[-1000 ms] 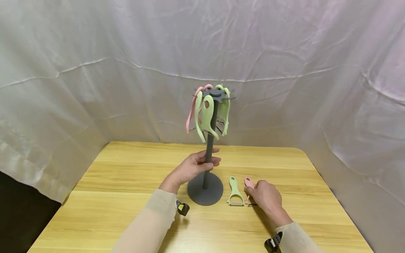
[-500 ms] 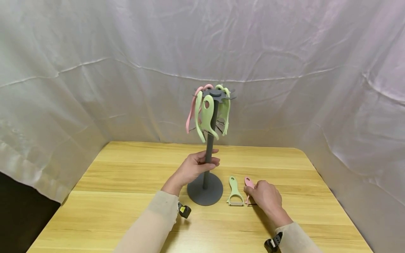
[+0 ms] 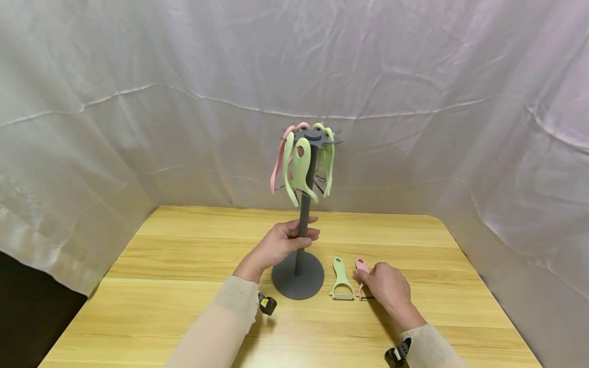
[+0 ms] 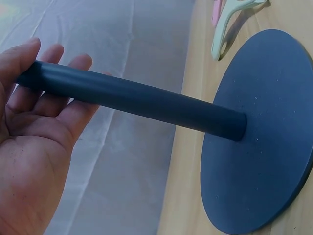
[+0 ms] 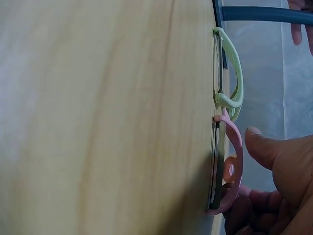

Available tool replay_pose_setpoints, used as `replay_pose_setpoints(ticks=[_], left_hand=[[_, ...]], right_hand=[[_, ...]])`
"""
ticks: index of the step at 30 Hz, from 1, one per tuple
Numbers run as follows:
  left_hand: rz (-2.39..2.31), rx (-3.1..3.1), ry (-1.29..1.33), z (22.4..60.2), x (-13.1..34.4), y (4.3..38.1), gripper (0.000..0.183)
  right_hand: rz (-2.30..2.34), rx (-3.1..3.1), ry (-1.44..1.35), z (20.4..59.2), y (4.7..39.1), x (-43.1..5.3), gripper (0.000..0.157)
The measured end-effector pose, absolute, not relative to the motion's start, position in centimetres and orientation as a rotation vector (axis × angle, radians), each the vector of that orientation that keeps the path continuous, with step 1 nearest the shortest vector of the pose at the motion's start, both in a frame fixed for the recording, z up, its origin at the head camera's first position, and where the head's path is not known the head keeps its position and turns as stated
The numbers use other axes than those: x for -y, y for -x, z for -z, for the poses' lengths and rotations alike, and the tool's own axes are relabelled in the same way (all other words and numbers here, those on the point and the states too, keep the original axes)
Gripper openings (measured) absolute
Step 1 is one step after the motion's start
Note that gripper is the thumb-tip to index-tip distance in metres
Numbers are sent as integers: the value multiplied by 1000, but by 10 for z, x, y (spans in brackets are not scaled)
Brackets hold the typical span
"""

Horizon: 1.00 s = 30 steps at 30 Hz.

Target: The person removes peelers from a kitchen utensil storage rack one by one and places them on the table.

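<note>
In the head view, my left hand (image 3: 278,244) holds the dark grey pole of a round-based stand (image 3: 298,280). The left wrist view shows the thumb on one side of the pole (image 4: 142,102) and the fingers behind it. Green peelers (image 3: 301,166) and pink peelers (image 3: 278,166) hang by their handles round the stand's top. My right hand (image 3: 389,286) is over a pink peeler (image 3: 361,264) lying on the table, covering part of it. In the right wrist view, the thumb stands apart from this peeler (image 5: 236,142), and the fingers are right at its far side.
A green peeler (image 3: 340,276) lies flat between the stand's base and the pink one, its blade toward me. The wooden table (image 3: 193,255) is enclosed by pale hanging cloth (image 3: 257,61) at the back and sides.
The right thumb has shifted very slightly left, away from the pink peeler. The left hand keeps its place on the pole, and the stand and peelers look practically still.
</note>
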<state>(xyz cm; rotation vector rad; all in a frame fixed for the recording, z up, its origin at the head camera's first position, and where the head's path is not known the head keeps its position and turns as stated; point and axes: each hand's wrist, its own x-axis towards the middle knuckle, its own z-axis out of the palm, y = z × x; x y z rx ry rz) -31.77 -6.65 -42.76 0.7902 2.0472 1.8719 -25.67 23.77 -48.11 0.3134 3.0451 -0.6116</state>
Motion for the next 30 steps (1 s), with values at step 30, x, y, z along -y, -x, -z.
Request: replay_pose_setpoints(ticks=[30], left_hand=[[-1806,-1941,-894,422,70,319,60]], right_hand=[[615,-3052,-298,478,259,-239,50]])
